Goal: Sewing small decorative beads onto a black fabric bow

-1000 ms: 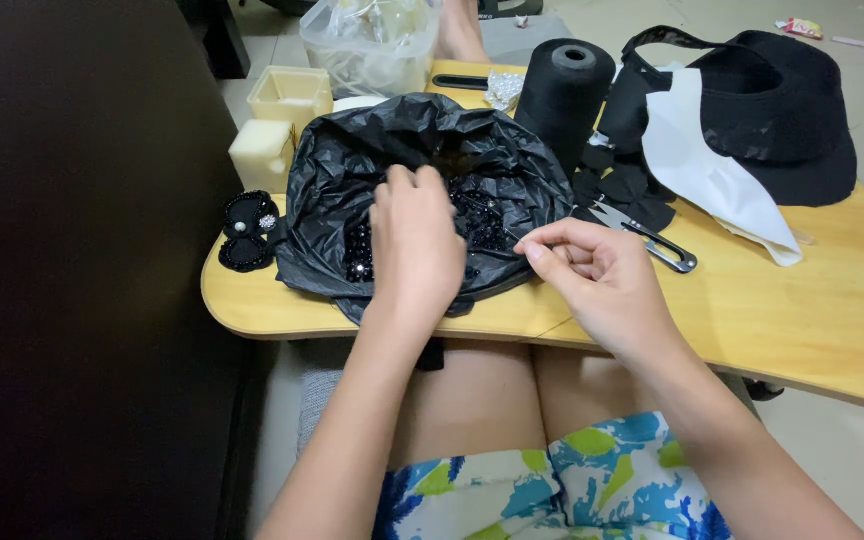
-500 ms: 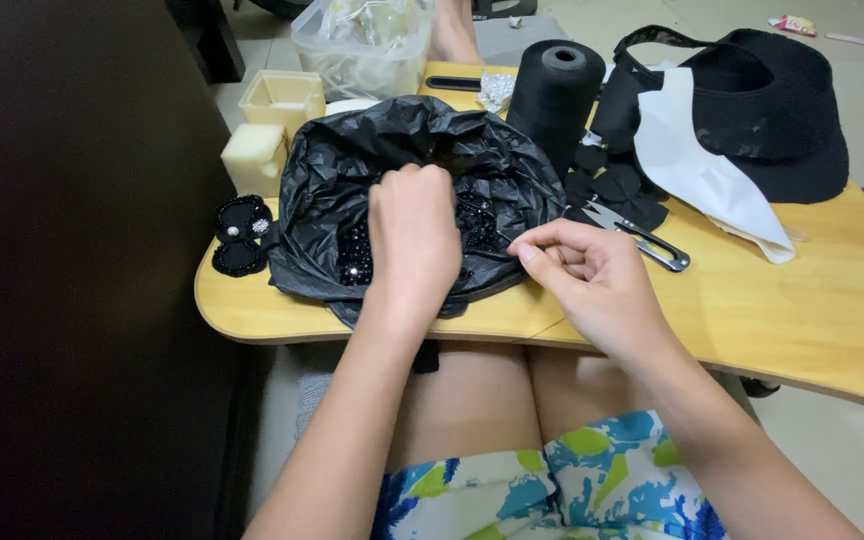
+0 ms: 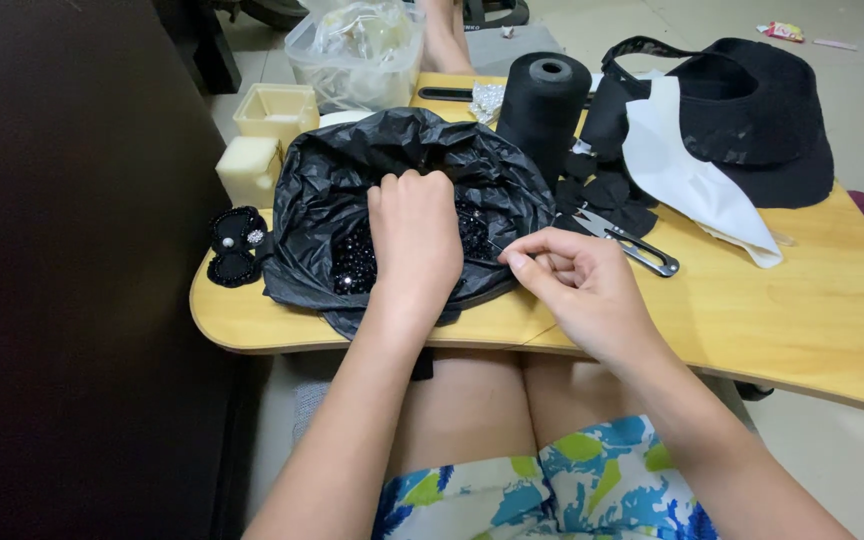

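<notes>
A crumpled black plastic bag (image 3: 352, 180) lies open on the low wooden table (image 3: 772, 300), with several shiny black beads (image 3: 354, 266) inside it. My left hand (image 3: 414, 240) rests over the bag's opening, fingers curled down into the beads. My right hand (image 3: 577, 285) sits just right of the bag, thumb and forefinger pinched on a thin needle (image 3: 487, 262) that points left toward the beads.
A large black thread spool (image 3: 542, 110) stands behind the bag. Small metal snips (image 3: 637, 245) lie to the right. A black visor hat (image 3: 752, 120) with white lining sits far right. A finished black beaded bow (image 3: 237, 245), two cream boxes (image 3: 267, 130) and a clear plastic bag (image 3: 357, 50) are left and behind.
My right hand has slid slightly left toward the bag with the needle. My left hand stays on the beads.
</notes>
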